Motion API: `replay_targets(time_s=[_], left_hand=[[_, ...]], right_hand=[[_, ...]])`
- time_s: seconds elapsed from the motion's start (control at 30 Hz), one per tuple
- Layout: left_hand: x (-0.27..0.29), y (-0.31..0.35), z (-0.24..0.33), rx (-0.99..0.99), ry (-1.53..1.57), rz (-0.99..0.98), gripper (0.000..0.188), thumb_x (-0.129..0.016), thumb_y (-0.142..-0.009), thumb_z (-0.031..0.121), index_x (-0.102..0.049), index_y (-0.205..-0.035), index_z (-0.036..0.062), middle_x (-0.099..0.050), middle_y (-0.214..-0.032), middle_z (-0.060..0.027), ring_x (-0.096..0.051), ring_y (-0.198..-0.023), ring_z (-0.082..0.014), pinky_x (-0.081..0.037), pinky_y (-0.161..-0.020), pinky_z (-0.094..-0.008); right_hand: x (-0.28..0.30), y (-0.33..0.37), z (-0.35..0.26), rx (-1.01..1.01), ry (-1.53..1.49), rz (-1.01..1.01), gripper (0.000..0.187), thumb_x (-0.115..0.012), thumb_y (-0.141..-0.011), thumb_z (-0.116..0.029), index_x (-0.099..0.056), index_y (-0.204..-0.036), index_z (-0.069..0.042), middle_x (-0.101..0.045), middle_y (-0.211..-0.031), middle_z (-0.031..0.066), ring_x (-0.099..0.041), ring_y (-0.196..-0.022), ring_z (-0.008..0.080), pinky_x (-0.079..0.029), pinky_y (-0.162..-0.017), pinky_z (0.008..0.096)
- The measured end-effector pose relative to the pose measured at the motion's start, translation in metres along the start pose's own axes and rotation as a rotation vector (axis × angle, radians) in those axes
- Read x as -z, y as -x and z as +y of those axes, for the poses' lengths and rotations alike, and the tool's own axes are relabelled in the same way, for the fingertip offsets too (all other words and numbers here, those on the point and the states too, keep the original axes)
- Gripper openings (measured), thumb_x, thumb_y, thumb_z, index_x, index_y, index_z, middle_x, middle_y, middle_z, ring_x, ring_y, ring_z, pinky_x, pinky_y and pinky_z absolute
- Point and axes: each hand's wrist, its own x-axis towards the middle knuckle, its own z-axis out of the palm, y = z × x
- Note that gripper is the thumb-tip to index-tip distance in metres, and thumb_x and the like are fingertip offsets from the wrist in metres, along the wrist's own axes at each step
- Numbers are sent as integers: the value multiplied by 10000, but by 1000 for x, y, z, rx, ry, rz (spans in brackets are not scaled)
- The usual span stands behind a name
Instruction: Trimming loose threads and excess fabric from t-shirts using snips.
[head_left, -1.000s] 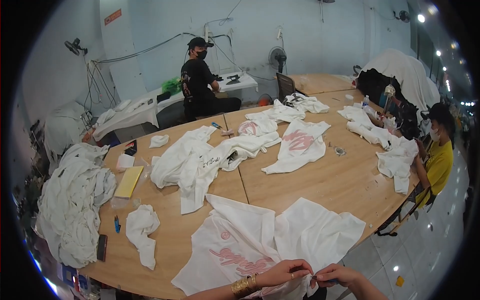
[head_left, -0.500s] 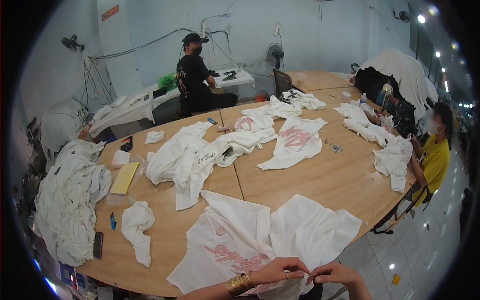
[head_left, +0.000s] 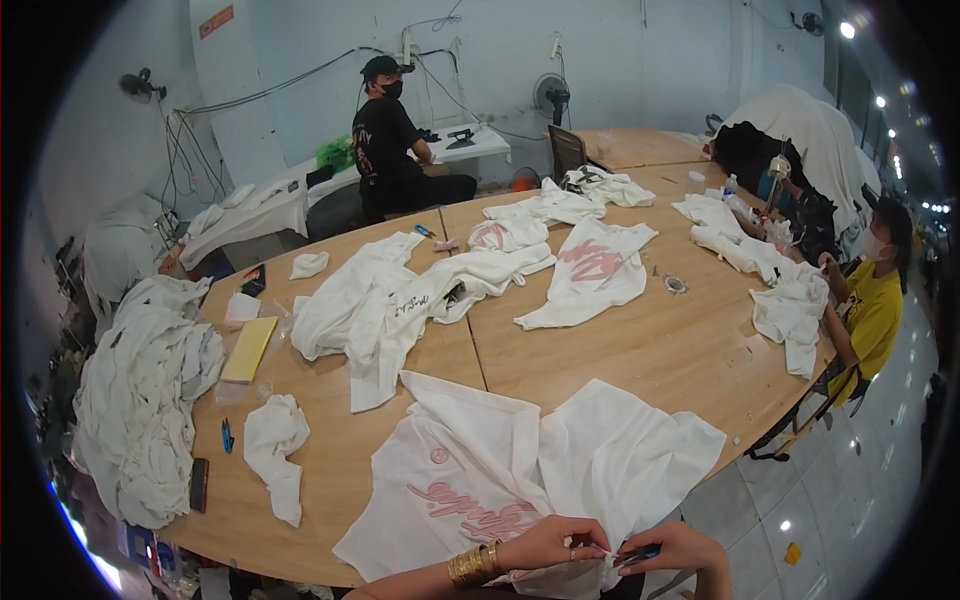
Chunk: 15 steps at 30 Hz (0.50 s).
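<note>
A white garment piece [head_left: 410, 450] with pink script lettering is spread over the near table edge, its other half fanning out to the right. My left hand [head_left: 555, 543], with gold bangles at the wrist, pinches a bit of its white cloth close to the front edge. Held in my right hand [head_left: 682, 548] are dark blue thread snips [head_left: 640, 553], partly covered by the fingers. Their tip points left at the pinched cloth, right by my left fingertips. Whether the blades touch the cloth is too small to tell.
A large heap of white garments [head_left: 150, 400] fills the table's left end. Nearby lie blue snips [head_left: 227, 436], a dark phone [head_left: 199, 485] and a yellow pad [head_left: 249, 350]. More white garments [head_left: 590, 270] lie mid-table. One person [head_left: 390, 150] sits behind, another [head_left: 868, 310] at right.
My right hand now shows the thread snips in its fingers, pointing at the cloth; before, its fingertips were at the cloth. My left hand keeps its pinch. The person behind has turned their head.
</note>
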Motion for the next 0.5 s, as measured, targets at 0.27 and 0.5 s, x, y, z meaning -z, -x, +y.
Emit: replay_targets(time_s=[0.27, 0.5], left_hand=[[-5, -4, -12, -78, 27, 12, 173, -637, -845, 169, -641, -990, 75, -645, -875, -5, -560, -782, -74, -439, -713, -225], [-1, -7, -10, -133, 100, 76, 133, -637, -845, 142, -640, -933, 42, -632, -854, 10, -547, -796, -55, -436, -732, -219]], right_hand=[[-1, -1, 15, 24, -67, 39, 250, -696, -768, -288, -686, -952, -119, -678, -831, 16, -628, -751, 134, -463, -712, 223], [5, -6, 4, 82, 9, 112, 207, -708, -758, -212, -684, -916, -80, -678, -796, 42, -625, -714, 132, -473, -676, 232]])
